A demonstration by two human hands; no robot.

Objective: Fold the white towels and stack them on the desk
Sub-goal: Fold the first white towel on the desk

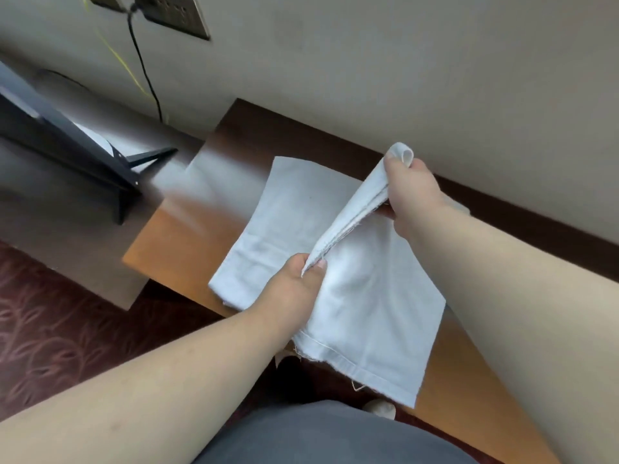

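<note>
grey-clothed lap (335, 437) at bottom edge, nearest the camera. both bare forearms reach forward over it. left hand (294, 286) has thumb and curled fingers pinching the near end of a bunched white towel edge, gripped tight. right hand (410, 192) is fisted round the far end of the same edge, a loop of cloth poking out above the thumb. the edge runs taut between the two hands, raised off the surface. held towel (375, 316) hangs down from that edge, its lower hem with loose threads dropping past the front of the desk (187, 236). a second white towel (294, 202) lies flat on the desk under and behind the held one, spread toward the wall, partly covered by it. desk is brown wood, glossy, against a beige wall (402, 61). dark angled stand (83, 155) sits on the left, blurred. black cable (144, 68) and a yellow cable (117, 58) run down the wall from a socket plate (174, 15). dark red patterned carpet (50, 329) lower left.
</note>
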